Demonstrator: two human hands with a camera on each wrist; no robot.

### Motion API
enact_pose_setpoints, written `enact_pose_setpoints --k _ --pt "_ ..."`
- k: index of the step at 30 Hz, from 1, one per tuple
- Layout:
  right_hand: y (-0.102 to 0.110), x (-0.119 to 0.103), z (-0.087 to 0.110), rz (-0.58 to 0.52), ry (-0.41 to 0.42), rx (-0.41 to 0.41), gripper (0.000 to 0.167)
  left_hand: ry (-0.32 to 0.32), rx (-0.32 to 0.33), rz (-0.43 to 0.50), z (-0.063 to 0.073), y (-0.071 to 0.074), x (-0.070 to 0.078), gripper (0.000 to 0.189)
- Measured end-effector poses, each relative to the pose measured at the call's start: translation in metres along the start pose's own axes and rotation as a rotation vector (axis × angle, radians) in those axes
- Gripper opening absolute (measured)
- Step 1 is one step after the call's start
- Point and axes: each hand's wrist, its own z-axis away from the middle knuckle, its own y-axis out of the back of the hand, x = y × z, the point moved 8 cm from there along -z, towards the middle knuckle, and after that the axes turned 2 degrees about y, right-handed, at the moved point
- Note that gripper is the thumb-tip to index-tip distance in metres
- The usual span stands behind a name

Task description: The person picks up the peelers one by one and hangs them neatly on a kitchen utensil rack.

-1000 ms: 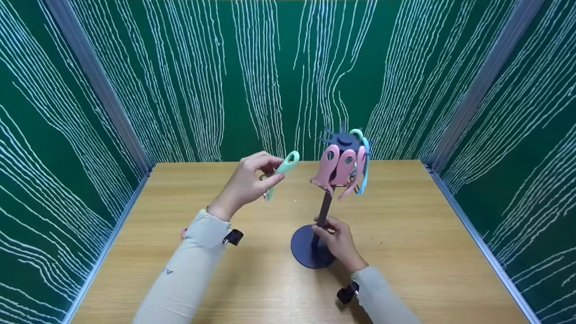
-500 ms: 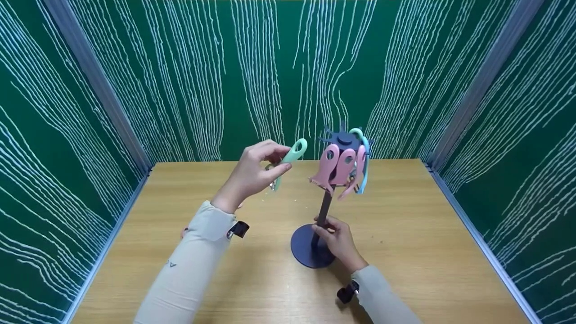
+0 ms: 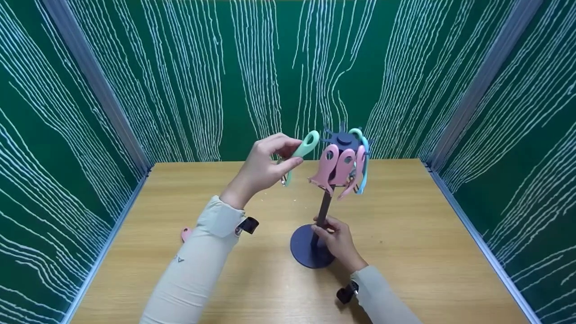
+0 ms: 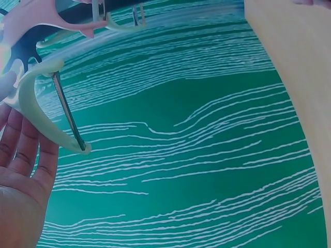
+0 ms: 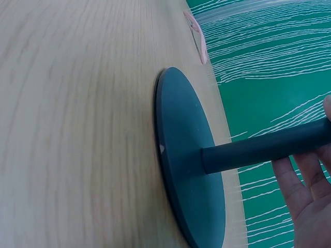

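Observation:
In the head view my left hand [image 3: 265,164] pinches a mint-green Y-peeler [image 3: 305,146] between thumb and fingers, its holed handle end pointing up toward the stand's hooks. The left wrist view shows this peeler's metal blade [image 4: 68,111] across its forked head. My right hand [image 3: 341,243] grips the post [image 3: 325,208] of a dark blue hook stand just above its round base [image 3: 302,246]. Several pink peelers [image 3: 344,167] hang from the hooked top [image 3: 344,138] by their handle holes. A light blue peeler [image 3: 365,173] and another green one [image 3: 356,131] hang at its right side.
A pink peeler [image 3: 185,234] lies on the wooden table [image 3: 427,225] at the left, partly hidden by the left sleeve [image 3: 193,270]. Green walls [image 3: 189,81] with white wavy lines enclose the table at the back and sides.
My left hand has moved right and upward with the green peeler, bringing its handle end close to the stand's hooks. The right hand and the stand have stayed put.

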Motion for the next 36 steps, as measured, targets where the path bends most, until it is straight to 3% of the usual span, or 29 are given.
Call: enact_pose_setpoints --k 22,28,36 --pt "0.002 0.0 0.0 0.002 -0.002 0.003 0.011 0.043 -0.047 0.041 -0.001 -0.025 -0.005 0.03" --pt "0.001 -0.001 0.001 0.008 0.019 0.003 0.011 0.051 -0.032 0.062 0.001 -0.032 -0.006 0.028" --pt "0.002 0.0 0.0 0.002 -0.015 0.01 0.011 0.063 -0.013 0.089 0.005 -0.041 -0.005 0.029"
